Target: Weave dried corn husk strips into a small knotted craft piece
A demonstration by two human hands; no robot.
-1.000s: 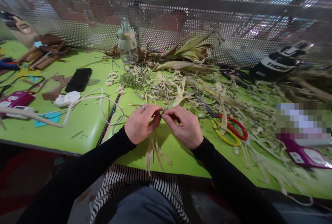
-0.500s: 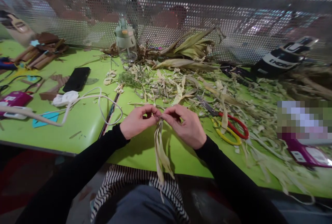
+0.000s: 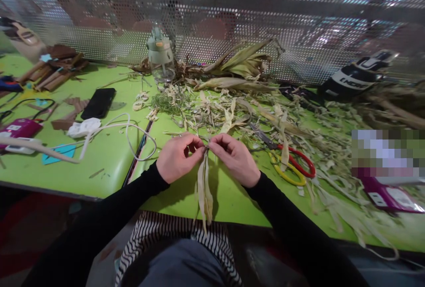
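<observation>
Pale dried husk strips (image 3: pixel 204 185) hang down in a small bundle over the table's front edge. At their upper end, my left hand (image 3: pixel 180 156) pinches them between thumb and fingers. My right hand (image 3: pixel 235 157) is closed in a pinch at the same spot, its fingertips almost touching the left ones; the exact point of hold is tiny and partly hidden. Just right of my right hand lie scissors (image 3: pixel 292 167) with one red and one yellow handle. Behind both hands spreads a heap of husk scraps (image 3: pixel 212 107).
Larger dried husks (image 3: pixel 247 63) lie against a perforated metal screen (image 3: pixel 206 17). A clear bottle (image 3: pixel 161 59) stands behind the scraps; a black bottle (image 3: pixel 348 79) leans at right. Leftward are a phone (image 3: pixel 98 103), a white cable (image 3: pixel 128 123) and brown rolls (image 3: pixel 55 74) on the green table (image 3: pixel 109 163).
The hanging strips have swung closer together and hang straighter, with their ends slightly higher. Both hands keep their pinch near the same place, the left wrist turned a little.
</observation>
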